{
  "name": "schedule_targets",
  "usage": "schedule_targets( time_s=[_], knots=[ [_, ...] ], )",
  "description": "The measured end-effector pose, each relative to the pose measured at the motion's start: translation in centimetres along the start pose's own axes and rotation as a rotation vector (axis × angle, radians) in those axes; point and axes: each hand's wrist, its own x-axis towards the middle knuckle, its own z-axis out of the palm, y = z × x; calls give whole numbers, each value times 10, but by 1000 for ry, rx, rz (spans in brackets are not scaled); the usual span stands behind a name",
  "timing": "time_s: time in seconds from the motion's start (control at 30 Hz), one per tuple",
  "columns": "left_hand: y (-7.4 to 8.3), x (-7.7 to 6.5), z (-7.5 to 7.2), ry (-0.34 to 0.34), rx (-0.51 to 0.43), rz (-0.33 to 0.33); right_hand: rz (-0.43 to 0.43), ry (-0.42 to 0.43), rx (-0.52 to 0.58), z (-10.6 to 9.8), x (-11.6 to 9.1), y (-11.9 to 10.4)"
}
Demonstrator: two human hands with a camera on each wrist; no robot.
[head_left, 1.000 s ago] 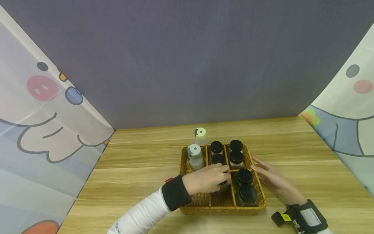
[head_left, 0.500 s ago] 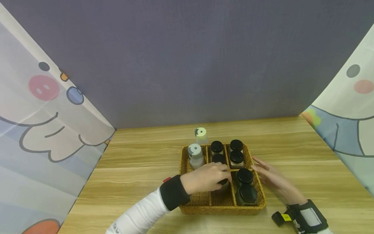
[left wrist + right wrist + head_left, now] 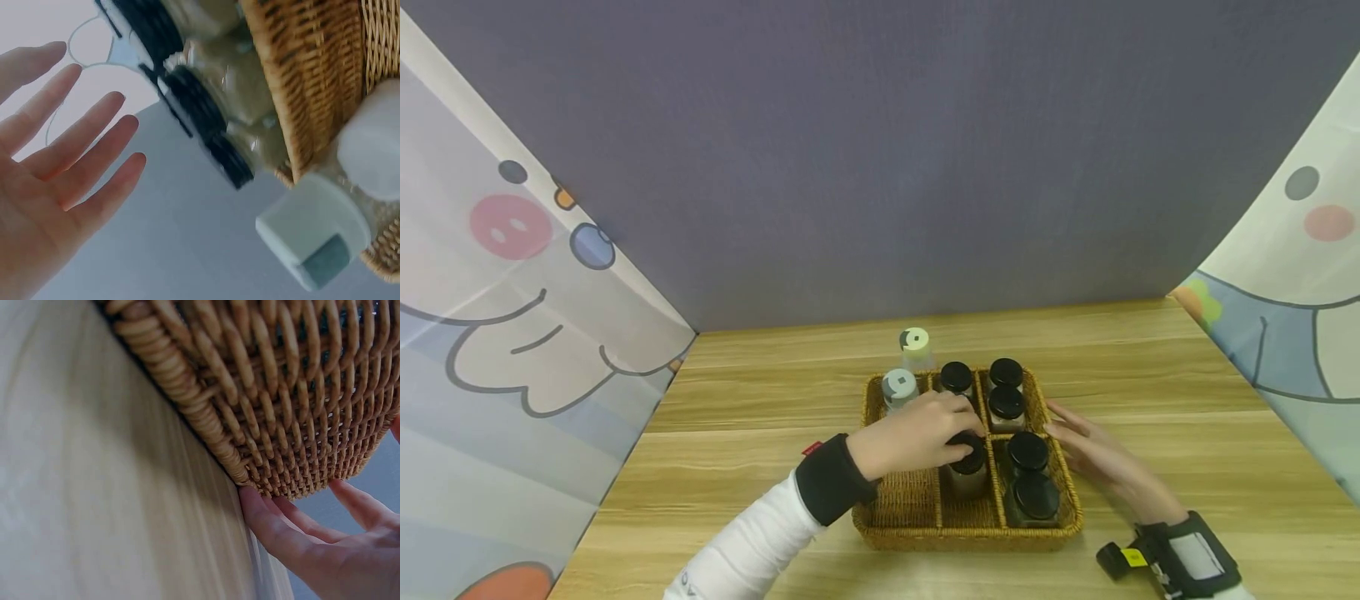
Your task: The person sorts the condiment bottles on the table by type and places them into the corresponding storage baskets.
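My left hand [image 3: 917,433] is over the middle column of a wicker basket [image 3: 970,540], just above a black-lidded glass jar [image 3: 967,485]. In the left wrist view, the fingers of my left hand [image 3: 75,162] are spread and straight, apart from the jars. Behind that jar stands another black-lidded jar [image 3: 956,377]. At the basket's right side my right hand [image 3: 1105,467] rests its fingertips on the outer wall. The right wrist view shows my right hand [image 3: 350,550] with fingers extended against the weave [image 3: 300,425].
Several black-lidded jars fill the right compartments, such as the front jar [image 3: 1037,497]. A white-capped shaker [image 3: 900,388] stands in the back left compartment. Behind the basket is a yellow-green-capped shaker [image 3: 915,346]. A grey panel [image 3: 880,167] rises behind the wooden table [image 3: 760,400].
My left hand has moved left and toward the back, off the front middle jar, so more of that jar shows. My right hand stays where it was.
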Motion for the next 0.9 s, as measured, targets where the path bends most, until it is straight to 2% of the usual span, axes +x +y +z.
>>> schedule_targets(
  time_s=[0.2, 0.4, 0.57, 0.9],
  knots=[
    [-13, 1, -9, 61, -40, -22, -9, -2, 8, -1, 0, 0],
    [-28, 4, -14, 95, -98, -83, 0, -11, 4, -1, 0, 0],
    [-41, 8, -13, 104, -167, -114, 3, -16, 7, -1, 0, -1],
    [-64, 15, -13, 61, -194, -221, 19, 3, 16, 0, -1, -1]
  ],
)
